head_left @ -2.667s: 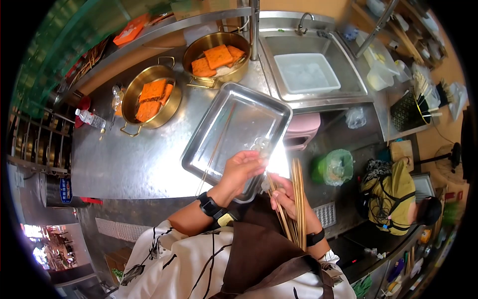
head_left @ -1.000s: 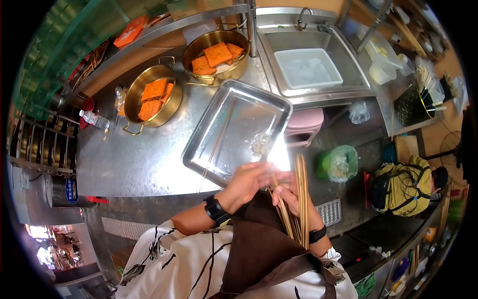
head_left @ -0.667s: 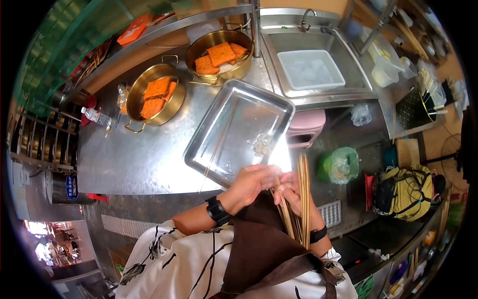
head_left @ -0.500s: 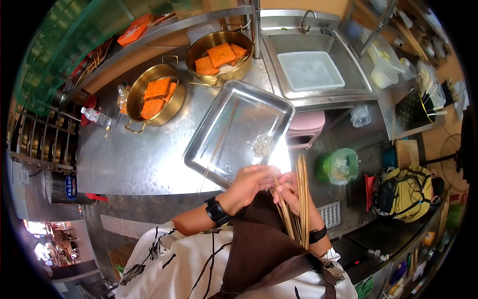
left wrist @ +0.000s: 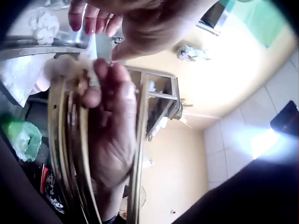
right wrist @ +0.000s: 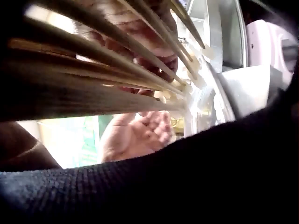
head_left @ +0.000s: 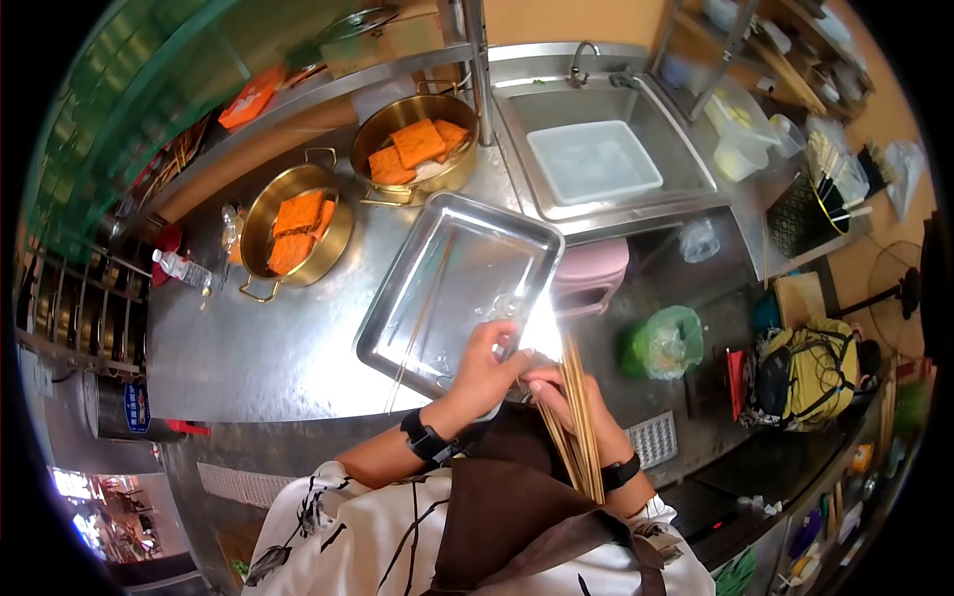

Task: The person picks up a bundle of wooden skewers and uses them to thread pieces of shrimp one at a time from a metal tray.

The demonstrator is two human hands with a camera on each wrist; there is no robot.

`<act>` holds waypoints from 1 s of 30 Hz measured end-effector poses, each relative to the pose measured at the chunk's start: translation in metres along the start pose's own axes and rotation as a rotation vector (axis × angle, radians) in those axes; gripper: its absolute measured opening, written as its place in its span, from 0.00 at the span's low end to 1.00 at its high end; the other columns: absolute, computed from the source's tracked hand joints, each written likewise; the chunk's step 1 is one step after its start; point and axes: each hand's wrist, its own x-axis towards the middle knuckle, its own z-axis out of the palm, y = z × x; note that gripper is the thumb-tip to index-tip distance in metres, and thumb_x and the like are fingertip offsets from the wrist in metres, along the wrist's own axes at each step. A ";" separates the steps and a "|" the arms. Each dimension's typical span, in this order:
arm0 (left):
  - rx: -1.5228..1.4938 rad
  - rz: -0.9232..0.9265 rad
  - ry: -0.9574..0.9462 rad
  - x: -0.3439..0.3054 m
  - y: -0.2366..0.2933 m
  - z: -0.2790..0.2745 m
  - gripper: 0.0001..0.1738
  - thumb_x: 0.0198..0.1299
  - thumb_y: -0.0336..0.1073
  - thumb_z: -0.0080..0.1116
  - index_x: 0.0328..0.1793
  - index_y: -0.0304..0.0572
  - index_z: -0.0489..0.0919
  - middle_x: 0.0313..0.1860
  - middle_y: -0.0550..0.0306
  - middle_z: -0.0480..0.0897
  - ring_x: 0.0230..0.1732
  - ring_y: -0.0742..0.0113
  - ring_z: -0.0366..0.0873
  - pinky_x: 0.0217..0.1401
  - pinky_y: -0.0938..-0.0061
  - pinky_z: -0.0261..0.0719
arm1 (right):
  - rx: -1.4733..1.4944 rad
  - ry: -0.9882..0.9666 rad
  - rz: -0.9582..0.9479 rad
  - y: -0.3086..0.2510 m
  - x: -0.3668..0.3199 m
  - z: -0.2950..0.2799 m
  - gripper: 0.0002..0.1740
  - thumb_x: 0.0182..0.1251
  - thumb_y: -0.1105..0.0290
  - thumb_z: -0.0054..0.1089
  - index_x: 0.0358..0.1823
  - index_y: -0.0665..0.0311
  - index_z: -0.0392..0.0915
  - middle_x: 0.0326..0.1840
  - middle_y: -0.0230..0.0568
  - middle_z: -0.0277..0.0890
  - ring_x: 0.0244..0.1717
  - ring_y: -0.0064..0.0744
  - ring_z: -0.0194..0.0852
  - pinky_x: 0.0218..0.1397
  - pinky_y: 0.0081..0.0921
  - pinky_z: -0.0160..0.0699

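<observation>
My right hand point(head_left: 564, 395) holds a bundle of bamboo skewers point(head_left: 586, 467), their lower ends running back toward the apron. Whitish, translucent food pieces point(left wrist: 70, 67) sit on the skewer tips in the left wrist view. Beside them my left hand point(head_left: 485, 375) reaches over the near right corner of a metal tray point(head_left: 472, 263), fingers loosely bent and apart from the thumb. In the right wrist view its palm point(right wrist: 133, 137) shows with nothing in it. More whitish pieces point(head_left: 509, 304) lie in the tray near the left fingertips. One long thin skewer point(head_left: 422, 318) lies across the tray.
Two brass pots point(head_left: 343, 238) with orange slabs point(head_left: 417, 144) stand behind the tray. A sink point(head_left: 686, 169) holding a white tub point(head_left: 596, 164) is at the back right. Below are a pink stool point(head_left: 591, 273) and a green-bagged bin point(head_left: 666, 343). A bottle point(head_left: 184, 268) lies at left.
My left hand has drawn away from the skewer tips and moved up and left over the tray's corner. The right hand still holds the bundle. The head view has shifted slightly.
</observation>
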 end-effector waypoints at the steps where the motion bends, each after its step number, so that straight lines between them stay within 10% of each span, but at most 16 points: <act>1: 0.001 0.001 -0.004 0.002 0.014 -0.002 0.12 0.60 0.32 0.59 0.49 0.36 0.75 0.38 0.58 0.81 0.32 0.74 0.78 0.36 0.81 0.77 | -0.038 -0.029 0.042 0.008 0.001 -0.002 0.10 0.64 0.73 0.56 0.45 0.66 0.80 0.34 0.37 0.78 0.33 0.25 0.76 0.37 0.23 0.75; 6: -0.694 -0.452 -0.399 0.008 0.035 0.005 0.16 0.59 0.26 0.58 0.53 0.36 0.72 0.35 0.55 0.82 0.32 0.72 0.80 0.32 0.83 0.77 | 0.089 0.012 0.061 0.016 0.004 0.005 0.12 0.64 0.74 0.56 0.49 0.65 0.77 0.33 0.35 0.77 0.31 0.23 0.74 0.35 0.21 0.75; 15: -0.953 -0.423 -0.394 0.009 0.041 -0.008 0.18 0.59 0.22 0.57 0.55 0.37 0.69 0.31 0.56 0.82 0.32 0.72 0.81 0.33 0.81 0.78 | 0.201 -0.012 0.128 0.015 0.001 -0.006 0.08 0.65 0.76 0.53 0.44 0.66 0.77 0.32 0.33 0.77 0.32 0.20 0.73 0.35 0.20 0.74; 30: -0.697 -0.439 -0.411 0.007 -0.017 -0.010 0.11 0.60 0.27 0.58 0.49 0.35 0.76 0.36 0.56 0.83 0.39 0.73 0.80 0.42 0.79 0.78 | 0.230 -0.116 0.264 -0.012 -0.012 -0.013 0.11 0.64 0.74 0.57 0.46 0.72 0.74 0.29 0.37 0.78 0.32 0.22 0.76 0.37 0.19 0.73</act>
